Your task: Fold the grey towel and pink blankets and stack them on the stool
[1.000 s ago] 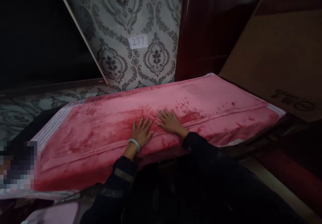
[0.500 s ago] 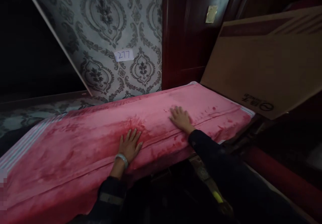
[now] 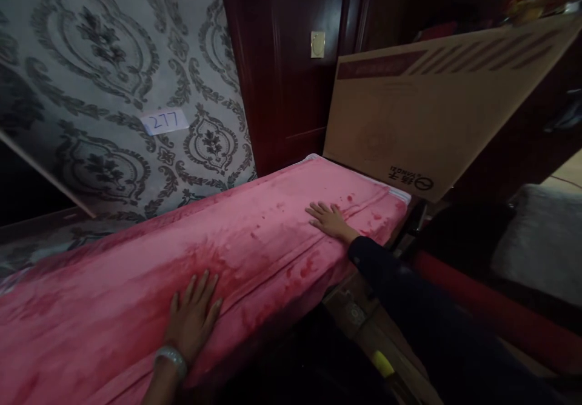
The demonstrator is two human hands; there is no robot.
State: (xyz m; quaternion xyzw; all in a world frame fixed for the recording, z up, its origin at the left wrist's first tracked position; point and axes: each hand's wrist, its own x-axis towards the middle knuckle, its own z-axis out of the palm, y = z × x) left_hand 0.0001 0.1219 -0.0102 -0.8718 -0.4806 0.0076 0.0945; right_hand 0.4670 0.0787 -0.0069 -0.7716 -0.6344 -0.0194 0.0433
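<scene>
A pink plush blanket [image 3: 254,241] lies spread flat along a long raised surface, with a white striped edge at its far right end. My left hand [image 3: 193,317] rests flat on it near the front edge, fingers spread, a pale bracelet on the wrist. My right hand [image 3: 330,220] lies flat on the blanket close to its right end, fingers stretched out, the dark sleeve trailing back toward me. Neither hand holds anything.
A grey damask-patterned panel [image 3: 113,77] with a label reading 277 [image 3: 164,121] leans behind the blanket. A dark red wooden door [image 3: 291,65] stands beyond. A large flat cardboard box [image 3: 422,102] leans at the right. A red roll [image 3: 477,299] lies lower right.
Both hands have slid apart across the blanket, the left toward the left and the right toward the right end. The view has turned to the right.
</scene>
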